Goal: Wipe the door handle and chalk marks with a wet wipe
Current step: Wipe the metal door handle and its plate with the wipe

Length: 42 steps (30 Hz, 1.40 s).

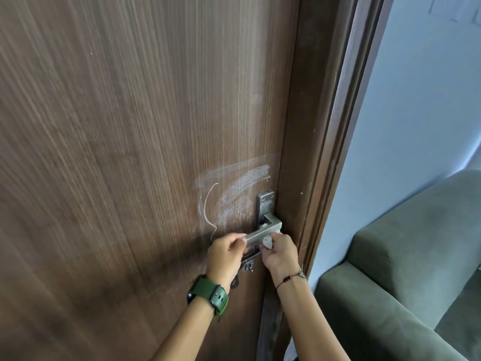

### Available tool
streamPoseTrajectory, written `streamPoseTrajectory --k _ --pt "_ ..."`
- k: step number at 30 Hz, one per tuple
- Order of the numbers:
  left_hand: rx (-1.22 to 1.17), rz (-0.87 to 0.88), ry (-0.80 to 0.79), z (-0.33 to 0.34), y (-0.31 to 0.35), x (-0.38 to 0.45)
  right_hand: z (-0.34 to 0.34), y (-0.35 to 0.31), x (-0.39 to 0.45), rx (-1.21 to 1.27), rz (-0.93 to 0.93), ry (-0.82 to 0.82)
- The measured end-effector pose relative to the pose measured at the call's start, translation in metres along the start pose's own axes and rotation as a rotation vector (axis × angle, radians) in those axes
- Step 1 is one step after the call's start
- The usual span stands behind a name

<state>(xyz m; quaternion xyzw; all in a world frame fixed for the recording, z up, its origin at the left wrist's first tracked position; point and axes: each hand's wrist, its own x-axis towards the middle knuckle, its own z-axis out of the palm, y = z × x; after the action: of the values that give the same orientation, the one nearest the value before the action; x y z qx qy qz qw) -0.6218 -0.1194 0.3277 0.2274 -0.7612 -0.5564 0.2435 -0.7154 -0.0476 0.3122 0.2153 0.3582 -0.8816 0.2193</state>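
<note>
A brushed-metal lever handle (268, 229) with its tall backplate sits near the right edge of a brown wooden door (117, 152). White chalk marks (234, 194) smear the wood just left of and above the handle. My left hand (227, 252), with a green watch on the wrist, grips the free end of the lever. My right hand (279, 252) pinches a bunched white wet wipe (267, 242) against the underside of the lever near its pivot. A scrap of white shows behind the lever by the backplate.
The dark door frame (330, 126) runs down the right of the door, with a pale wall beyond it. A green sofa (406, 269) stands at the lower right, close to the frame. A small metal latch (248, 265) sits below the handle.
</note>
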Motion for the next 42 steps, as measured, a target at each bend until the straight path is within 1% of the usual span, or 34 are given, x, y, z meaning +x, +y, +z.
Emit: streamPoseTrajectory --k 2,4,7,11,13,15,18,19,21,22,24,26,27,29,31,33,34,36,38,39,40,42 --pt "0.144 0.090 0.020 -0.001 0.000 0.000 -0.002 0.013 -0.008 -0.016 0.026 -0.124" --pt "0.194 0.128 0.038 -0.001 0.001 0.001 -0.005 0.027 -0.014 -0.007 0.037 -0.251" --pt "0.144 0.075 0.060 0.002 0.001 0.001 -0.010 0.035 -0.021 -0.006 0.028 -0.386" --pt "0.018 -0.016 -0.030 0.002 0.000 0.008 -0.014 0.039 -0.022 -0.050 0.124 -0.527" --pt "-0.005 -0.031 -0.073 0.001 0.000 0.012 -0.012 0.034 -0.021 -0.085 0.144 -0.562" --pt "-0.022 -0.030 -0.125 -0.002 0.000 0.015 -0.009 0.024 -0.017 -0.103 0.120 -0.543" --pt "-0.006 -0.027 -0.173 -0.006 -0.002 0.018 -0.010 0.020 -0.009 0.035 0.063 -0.470" --pt "-0.010 -0.031 -0.176 -0.006 -0.002 0.018 -0.009 0.025 -0.009 0.090 0.063 -0.469" --pt "-0.021 -0.035 -0.161 -0.005 -0.003 0.017 -0.007 0.041 -0.016 0.111 0.087 -0.534" --pt "-0.012 -0.033 -0.148 -0.005 -0.004 0.017 -0.005 0.050 -0.022 0.074 0.105 -0.568" --pt "0.009 -0.037 -0.122 -0.006 -0.007 0.017 -0.007 0.063 -0.034 -0.074 0.118 -0.603" --pt "-0.011 -0.072 -0.120 -0.008 -0.010 0.016 -0.016 0.067 -0.040 -0.239 0.077 -0.621" --pt "-0.029 -0.092 -0.139 -0.009 -0.010 0.015 -0.022 0.066 -0.040 -0.324 0.044 -0.601" --pt "-0.068 -0.095 -0.179 -0.009 -0.010 0.010 -0.039 0.062 -0.042 -0.524 -0.050 -0.489" --pt "-0.067 -0.056 -0.168 -0.007 -0.011 0.009 -0.055 0.050 -0.041 -0.704 -0.207 -0.323" --pt "-0.062 -0.045 -0.135 -0.004 -0.011 0.009 -0.060 0.027 -0.040 -0.804 -0.495 -0.182" --pt "-0.076 -0.053 -0.119 -0.002 -0.011 0.009 -0.057 0.012 -0.039 -0.852 -0.667 -0.142" --pt "-0.126 -0.093 -0.090 0.003 -0.010 0.009 -0.043 -0.019 -0.036 -0.998 -0.990 -0.134" --pt "-0.192 -0.127 -0.065 0.006 -0.008 0.008 -0.023 -0.045 -0.030 -1.249 -1.279 -0.134" --pt "-0.217 -0.132 -0.056 0.007 -0.007 0.007 -0.014 -0.053 -0.026 -1.410 -1.389 -0.153" --pt "-0.230 -0.130 -0.049 0.008 -0.006 0.005 -0.005 -0.057 -0.023 -1.588 -1.445 -0.198" --pt "-0.229 -0.109 -0.037 0.007 -0.005 0.003 0.003 -0.052 -0.019 -1.872 -1.415 -0.261"
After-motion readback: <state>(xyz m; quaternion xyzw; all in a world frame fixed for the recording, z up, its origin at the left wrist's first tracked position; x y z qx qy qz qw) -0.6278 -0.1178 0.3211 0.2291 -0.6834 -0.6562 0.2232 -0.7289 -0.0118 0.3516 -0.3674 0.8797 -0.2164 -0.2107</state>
